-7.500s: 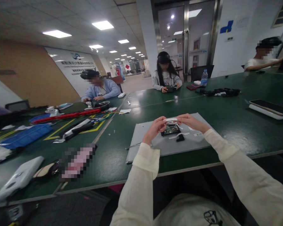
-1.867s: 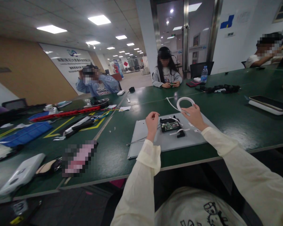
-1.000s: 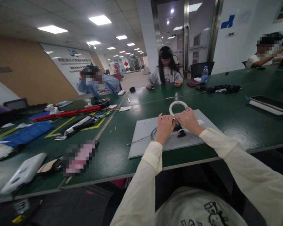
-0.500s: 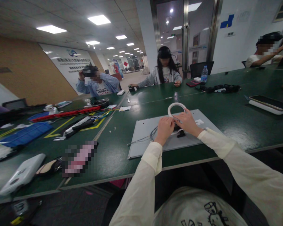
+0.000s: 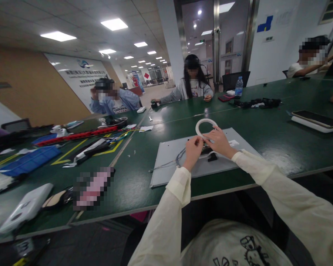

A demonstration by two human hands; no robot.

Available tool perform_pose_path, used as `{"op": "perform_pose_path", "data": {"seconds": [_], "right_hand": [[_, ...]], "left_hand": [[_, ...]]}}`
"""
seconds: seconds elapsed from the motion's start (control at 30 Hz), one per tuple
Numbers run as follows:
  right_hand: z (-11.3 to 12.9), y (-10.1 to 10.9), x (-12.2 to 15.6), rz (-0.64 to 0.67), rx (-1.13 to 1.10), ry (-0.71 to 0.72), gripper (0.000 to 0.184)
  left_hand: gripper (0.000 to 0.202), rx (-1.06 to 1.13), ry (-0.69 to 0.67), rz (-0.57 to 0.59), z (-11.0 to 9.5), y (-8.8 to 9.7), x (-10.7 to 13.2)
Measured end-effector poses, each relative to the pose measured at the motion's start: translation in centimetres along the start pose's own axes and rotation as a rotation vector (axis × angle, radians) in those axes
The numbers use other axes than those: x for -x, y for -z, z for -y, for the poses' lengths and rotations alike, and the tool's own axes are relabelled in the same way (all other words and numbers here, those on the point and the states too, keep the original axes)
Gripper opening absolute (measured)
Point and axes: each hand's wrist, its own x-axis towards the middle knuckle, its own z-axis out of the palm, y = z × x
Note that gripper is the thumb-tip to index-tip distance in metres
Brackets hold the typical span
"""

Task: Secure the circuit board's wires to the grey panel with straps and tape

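Note:
My right hand [image 5: 219,142] is closed on a white ring-shaped roll of tape [image 5: 204,125], held upright just above a grey metal panel [image 5: 169,162] on the green table. My left hand [image 5: 193,150] sits beside it, fingers pinched at the roll's lower edge where the tape end seems to be. Under both hands a small circuit board [image 5: 205,147] lies mostly hidden on the panel, with a black part [image 5: 212,157] and white tape strips next to it. A thin grey cable [image 5: 166,164] runs off the panel to the left.
Three other people sit around the green table [image 5: 280,140]. A water bottle [image 5: 239,87] and black items [image 5: 259,102] lie at the far side. A flat device [image 5: 315,120] is at right. Blue trays [image 5: 27,162], a red bar [image 5: 80,135] and a white device [image 5: 24,210] lie at left.
Two seconds ago my hands were apart, the right one holding the roll high. They have come together low over the circuit board, and my left fingers now pinch at the roll.

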Motion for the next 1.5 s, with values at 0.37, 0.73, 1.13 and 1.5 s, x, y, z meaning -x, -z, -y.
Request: {"op": "perform_pose_path", "data": {"seconds": [0.37, 0.73, 1.13, 1.5], "right_hand": [[-0.1, 0.3, -0.7, -0.058, -0.106, -0.065, 0.030], [-1.6, 1.0, -1.8, -0.055, -0.128, -0.060, 0.030], [-7.0, 7.3, -1.1, -0.517, 0.186, -0.413, 0.043], [-11.7, 8.7, 5.3, 0.424, 0.433, -0.744, 0.029]], "left_hand": [[0.026, 0.441, 0.224, 0.080, 0.3, 0.3, -1.0], [0.027, 0.529, 0.205, 0.067, 0.2, 0.5, -1.6], [0.024, 0.230, 0.188, -0.131, 2.3, 2.6, -1.3], [0.020, 0.075, 0.087, -0.139, 1.6, 2.5, -0.8]]}}
